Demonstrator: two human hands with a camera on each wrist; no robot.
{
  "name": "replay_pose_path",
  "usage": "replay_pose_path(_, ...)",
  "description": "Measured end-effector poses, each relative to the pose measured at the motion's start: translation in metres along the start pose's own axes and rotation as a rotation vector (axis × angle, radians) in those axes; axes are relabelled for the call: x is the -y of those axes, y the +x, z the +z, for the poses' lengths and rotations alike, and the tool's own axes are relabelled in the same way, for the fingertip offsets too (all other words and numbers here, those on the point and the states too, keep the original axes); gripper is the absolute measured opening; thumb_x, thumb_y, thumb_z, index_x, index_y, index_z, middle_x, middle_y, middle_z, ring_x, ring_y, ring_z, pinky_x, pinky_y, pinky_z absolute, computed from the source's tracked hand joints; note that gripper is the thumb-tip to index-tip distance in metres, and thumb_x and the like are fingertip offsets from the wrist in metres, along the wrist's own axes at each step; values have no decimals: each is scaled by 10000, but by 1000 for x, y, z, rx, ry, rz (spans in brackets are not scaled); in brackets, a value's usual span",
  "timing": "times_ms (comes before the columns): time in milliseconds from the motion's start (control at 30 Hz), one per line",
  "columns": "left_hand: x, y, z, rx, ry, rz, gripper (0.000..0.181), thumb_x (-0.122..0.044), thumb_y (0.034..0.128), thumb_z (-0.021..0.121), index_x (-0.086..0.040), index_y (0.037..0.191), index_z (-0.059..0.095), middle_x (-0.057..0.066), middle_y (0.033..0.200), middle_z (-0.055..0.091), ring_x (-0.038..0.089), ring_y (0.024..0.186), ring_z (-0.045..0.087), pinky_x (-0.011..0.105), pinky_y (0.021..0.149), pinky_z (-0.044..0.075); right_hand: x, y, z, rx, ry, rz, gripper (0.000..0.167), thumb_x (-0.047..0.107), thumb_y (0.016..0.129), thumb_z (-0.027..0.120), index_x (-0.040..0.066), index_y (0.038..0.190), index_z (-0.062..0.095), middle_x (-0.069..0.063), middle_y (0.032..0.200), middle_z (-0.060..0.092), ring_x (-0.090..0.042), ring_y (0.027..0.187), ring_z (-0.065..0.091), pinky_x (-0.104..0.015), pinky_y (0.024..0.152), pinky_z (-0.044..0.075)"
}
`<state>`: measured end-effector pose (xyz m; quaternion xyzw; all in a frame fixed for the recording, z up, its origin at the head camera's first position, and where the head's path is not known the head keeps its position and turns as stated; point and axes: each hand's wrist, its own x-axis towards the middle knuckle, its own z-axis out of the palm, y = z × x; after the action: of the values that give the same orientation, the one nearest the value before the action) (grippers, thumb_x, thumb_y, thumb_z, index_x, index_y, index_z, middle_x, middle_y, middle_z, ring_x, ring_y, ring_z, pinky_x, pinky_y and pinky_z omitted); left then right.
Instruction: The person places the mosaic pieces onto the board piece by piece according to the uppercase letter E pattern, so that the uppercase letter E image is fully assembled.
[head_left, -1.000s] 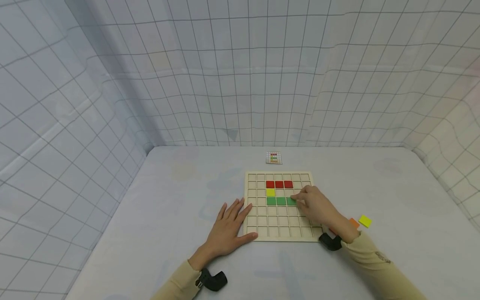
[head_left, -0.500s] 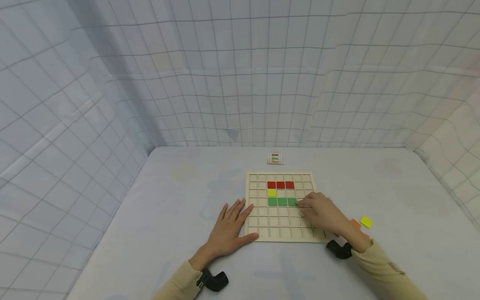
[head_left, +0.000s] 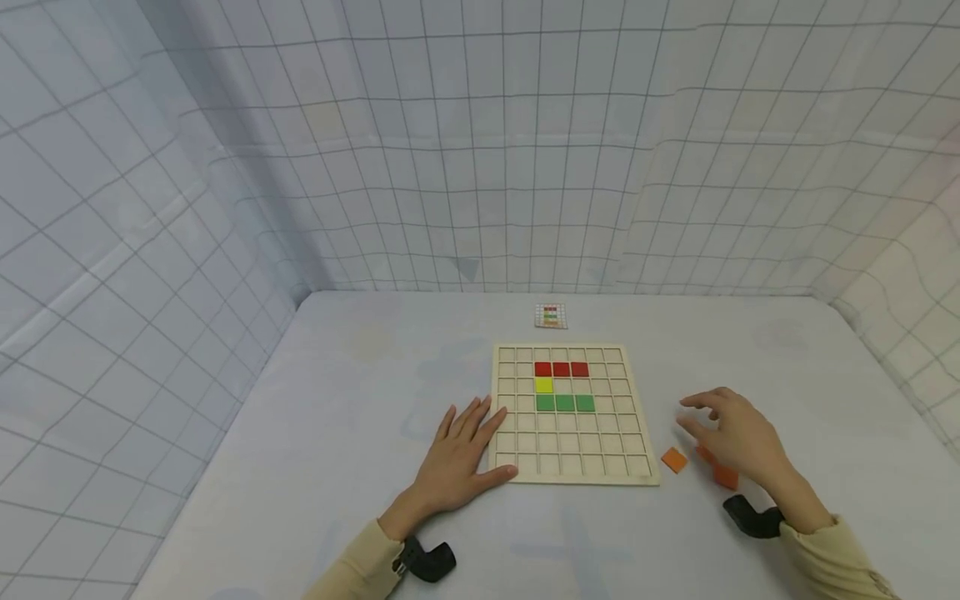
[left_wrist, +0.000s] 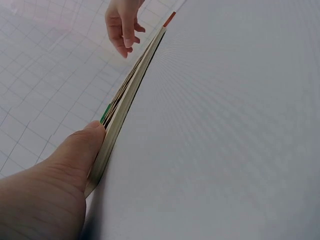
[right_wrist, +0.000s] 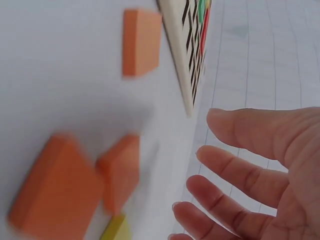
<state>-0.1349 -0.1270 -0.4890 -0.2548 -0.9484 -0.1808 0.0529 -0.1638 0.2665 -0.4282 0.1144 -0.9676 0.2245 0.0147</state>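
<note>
A pale wooden grid board (head_left: pixel 567 477) lies on the table. Its cells hold three red tiles (head_left: pixel 561 369), one yellow tile (head_left: pixel 543 385) and three green tiles (head_left: pixel 565 403) in rows. The left hand (head_left: pixel 455 467) rests flat at the board's left edge, its thumb on the near left corner. To the right of the board the right hand (head_left: pixel 742 437) hovers with parted fingers, holding nothing. Three orange tiles lie by it: one (head_left: pixel 674 460) near the board, another (head_left: pixel 725 477) below the hand, and a third partly hidden. In the right wrist view a yellow tile (right_wrist: pixel 117 228) shows beside them.
A small card (head_left: pixel 551 316) with a printed coloured grid lies behind the board. Sheets with a grid pattern (head_left: pixel 465 150) hang at the back and both sides of the white table (head_left: pixel 337 400).
The right hand has left the green tile at the row's right end and moved right, over the loose tiles. An orange tile near the board has come into view. The left hand has stayed put.
</note>
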Motion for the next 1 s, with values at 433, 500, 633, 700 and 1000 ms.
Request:
replay_pose_path(433, 1, -1, 0, -25, -11, 11, 804, -626, 897, 480, -134, 1506, 295, 124, 1539, 230, 283, 1418, 148, 518, 1112, 57, -45, -20, -21, 177, 24, 219, 670, 527, 860, 636, -90, 1085, 502, -147, 891, 573, -229, 710, 519, -314, 542, 407)
replay_pose_path(500, 2, -1, 1, -41, -14, 20, 802, -628, 898, 476, -123, 1499, 310, 133, 1533, 243, 293, 1413, 163, 529, 1107, 67, -49, -20, -21, 196, 23, 218, 658, 523, 869, 627, -86, 1083, 500, -125, 881, 585, -220, 709, 524, -313, 549, 408)
replay_pose_path(633, 1, -1, 1, -42, -19, 21, 806, -634, 898, 471, -116, 1496, 316, 135, 1533, 242, 290, 1414, 157, 530, 1107, 60, -53, -20, -21, 230, 23, 205, 617, 522, 883, 608, -54, 1085, 513, -136, 920, 621, -245, 764, 569, -345, 586, 440)
replay_pose_path(700, 1, -1, 1, -40, -20, 21, 806, -632, 898, 473, -114, 1495, 317, 137, 1533, 241, 293, 1414, 157, 531, 1106, 59, -54, -20, -21, 232, 25, 196, 582, 514, 888, 606, -31, 1073, 525, -146, 935, 628, -262, 786, 581, -367, 602, 452)
replay_pose_path(1000, 0, -1, 0, -27, -21, 17, 803, -623, 898, 483, -129, 1503, 301, 126, 1540, 229, 286, 1417, 147, 522, 1110, 55, -52, -12, -18, 201, 35, 196, 487, 513, 876, 623, 44, 1004, 583, -171, 970, 638, -306, 826, 595, -384, 611, 449)
